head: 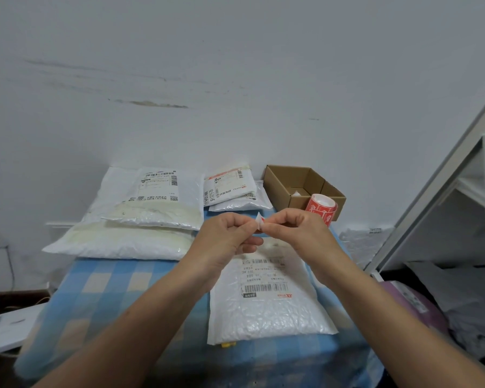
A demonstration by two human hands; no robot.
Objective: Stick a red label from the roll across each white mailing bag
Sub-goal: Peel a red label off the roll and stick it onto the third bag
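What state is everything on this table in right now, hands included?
left hand: fingers curled, pinching the small label.
right hand: fingers curled, pinching the same label.
small label: held up between both hands, not stuck down.
cardboard box: open on top.
red label roll: resting by the cardboard box, untouched.
nearest white bag: lying flat, no red label showing.
far white bags: stacked, no red label showing.

a single wide-angle view sits on the person's head, facing forward and slightly down over the checked tablecloth (118, 289). both forearms enter from the bottom edge, with the left hand (224, 239) and right hand (297, 233) close to the lens near the centre. the pale wall (235, 65) fills the upper half of the view.
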